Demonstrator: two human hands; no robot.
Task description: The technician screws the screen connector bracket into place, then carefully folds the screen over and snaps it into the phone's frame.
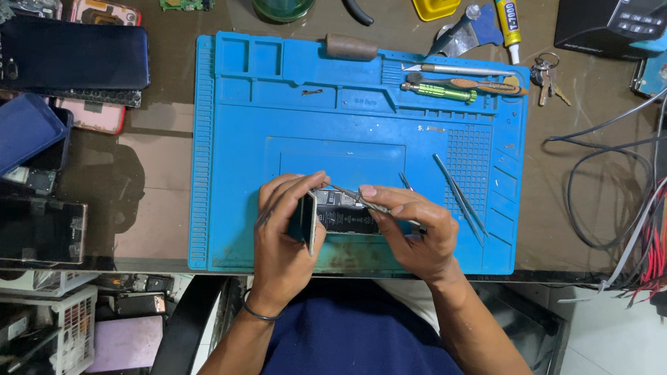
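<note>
Left hand [285, 227] is curled narrow round the left end of an opened phone [334, 215], fingers over the top edge, thumb under; it props that end up w/ the phone's detached panel standing on edge vs. the palm. Right hand [416, 228] is closed in a pinch on metal tweezers [354, 196], thumb & forefinger near the grip, the tips slanting up-left over the phone's exposed inside. Can't tell if the tips touch a part.

Phone sits btwn the two hands, low on the blue repair mat [265, 121], just in front of the person's chest, right hand resting along its right end.

Mat lies on a dark bench [156, 146]. Just right of the right hand, two thin metal pry tools [461, 197] lie on the mat, apart from it. At the mat's top right: a green-handled screwdriver [438, 90] & a craft knife [451, 69]; a brown handle [352, 46] at the top edge. Well apart, off the mat: glue tube [507, 9] & keys [547, 77] at upper right, red & white cables [660, 209] at right, a pile of phones & cases [40, 84] at upper left.
</note>
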